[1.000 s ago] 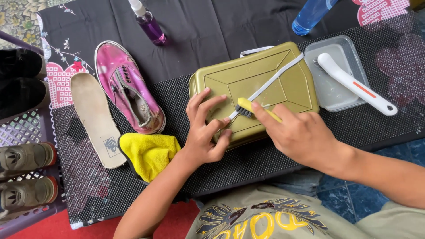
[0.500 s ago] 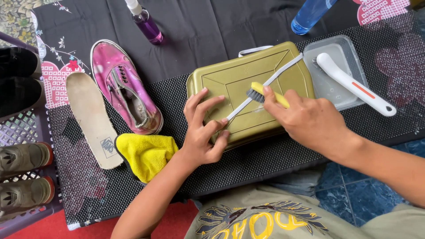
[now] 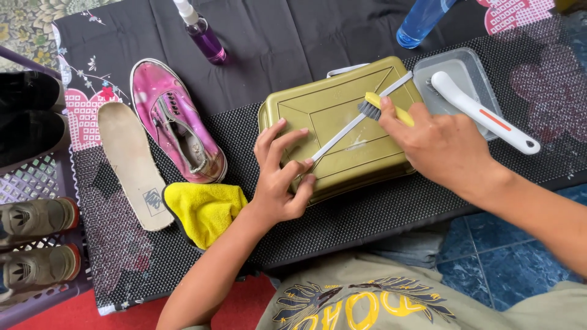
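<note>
My bench [image 3: 379, 214] is covered with a black cloth printed with pink and white flowers, and a black dotted mat lies over the near part. Beyond its near edge I see blue floor tiles on my right and a red mat by my left knee. On my far left a purple plastic rack [image 3: 30, 183] holds dark and tan shoes.

At the far edge stand a small purple spray bottle [image 3: 205, 33] with a white top and a clear blue bottle [image 3: 422, 18]. A clear square tub [image 3: 455, 64] sits right of the box with a white brush [image 3: 483, 113] laid across it.

The olive-gold box [image 3: 342, 131] sits mid-bench, lid up, with a white shoelace [image 3: 358, 119] stretched across it. My left hand [image 3: 281, 177] pins the lace's near end, fingers narrowly pinched. My right hand [image 3: 443, 146] has its fingers closed around a small yellow brush [image 3: 382, 109], bristles on the lace.

Left of the box lie a pink shoe [image 3: 177, 122], a beige insole [image 3: 131, 165] and a yellow cloth [image 3: 205, 208].
</note>
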